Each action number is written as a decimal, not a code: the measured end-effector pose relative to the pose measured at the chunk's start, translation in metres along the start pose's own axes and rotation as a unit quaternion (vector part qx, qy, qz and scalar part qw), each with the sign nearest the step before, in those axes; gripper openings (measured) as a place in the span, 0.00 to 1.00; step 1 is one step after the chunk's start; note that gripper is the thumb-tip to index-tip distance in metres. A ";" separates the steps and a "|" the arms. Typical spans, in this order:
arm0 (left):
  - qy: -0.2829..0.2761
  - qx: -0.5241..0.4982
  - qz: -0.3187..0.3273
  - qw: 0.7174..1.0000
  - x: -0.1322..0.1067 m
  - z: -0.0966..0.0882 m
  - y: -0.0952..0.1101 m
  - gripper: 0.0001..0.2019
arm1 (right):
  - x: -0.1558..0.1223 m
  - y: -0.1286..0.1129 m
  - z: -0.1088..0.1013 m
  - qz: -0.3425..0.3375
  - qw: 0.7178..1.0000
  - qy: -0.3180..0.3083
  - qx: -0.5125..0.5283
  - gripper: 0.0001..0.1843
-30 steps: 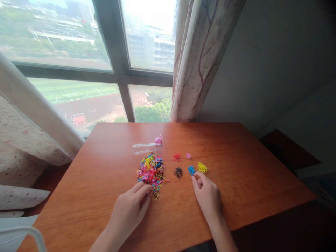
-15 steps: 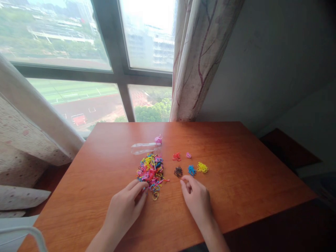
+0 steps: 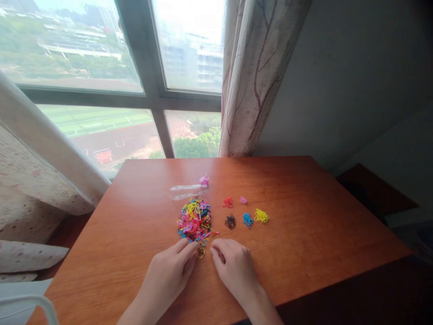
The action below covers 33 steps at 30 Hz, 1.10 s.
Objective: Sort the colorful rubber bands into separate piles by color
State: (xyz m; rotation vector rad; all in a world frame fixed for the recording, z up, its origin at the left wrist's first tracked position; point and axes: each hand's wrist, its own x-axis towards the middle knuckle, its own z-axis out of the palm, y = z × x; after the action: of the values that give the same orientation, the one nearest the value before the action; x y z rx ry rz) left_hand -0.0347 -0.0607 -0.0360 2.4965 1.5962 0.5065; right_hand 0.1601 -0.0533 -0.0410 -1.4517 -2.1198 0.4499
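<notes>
A mixed pile of small coloured rubber bands (image 3: 195,221) lies in the middle of the orange-brown wooden table (image 3: 304,234). My left hand (image 3: 167,275) rests flat on the table with its fingertips touching the pile's near edge, fingers stretched out. My right hand (image 3: 233,268) lies just right of the pile's near edge, fingers loosely curled, fingertips close to a yellow band. To the right sit small sorted clusters: red (image 3: 228,202), pink (image 3: 243,200), dark brown (image 3: 230,221), blue (image 3: 247,220) and yellow (image 3: 261,215).
A clear plastic bottle with a pink cap (image 3: 187,189) lies on its side behind the pile. A window and patterned curtain (image 3: 257,76) stand behind the table. Cushions (image 3: 27,216) are at the left, and a dark lower surface (image 3: 375,189) at the right.
My right hand has drawn back from the blue and yellow clusters and moved left to the near edge of the mixed pile. My left hand shifted slightly right along that edge.
</notes>
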 end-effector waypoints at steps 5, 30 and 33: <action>-0.013 0.005 -0.001 1.000 -0.001 0.000 -0.003 0.13 | -0.002 0.002 0.001 0.004 1.000 -0.005 0.003 0.08; 0.034 -0.024 0.004 0.999 0.009 -0.003 -0.001 0.10 | 0.000 0.002 0.001 -0.006 1.000 0.003 -0.008 0.08; 0.006 -0.005 0.009 1.000 0.030 -0.010 0.006 0.10 | 0.000 0.002 0.000 -0.006 1.000 0.002 -0.006 0.08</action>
State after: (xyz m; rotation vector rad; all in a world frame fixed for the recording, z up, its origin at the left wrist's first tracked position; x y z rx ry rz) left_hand -0.0217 -0.0371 -0.0190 2.5071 1.5736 0.5325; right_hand 0.1616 -0.0529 -0.0425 -1.4439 -2.1315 0.4305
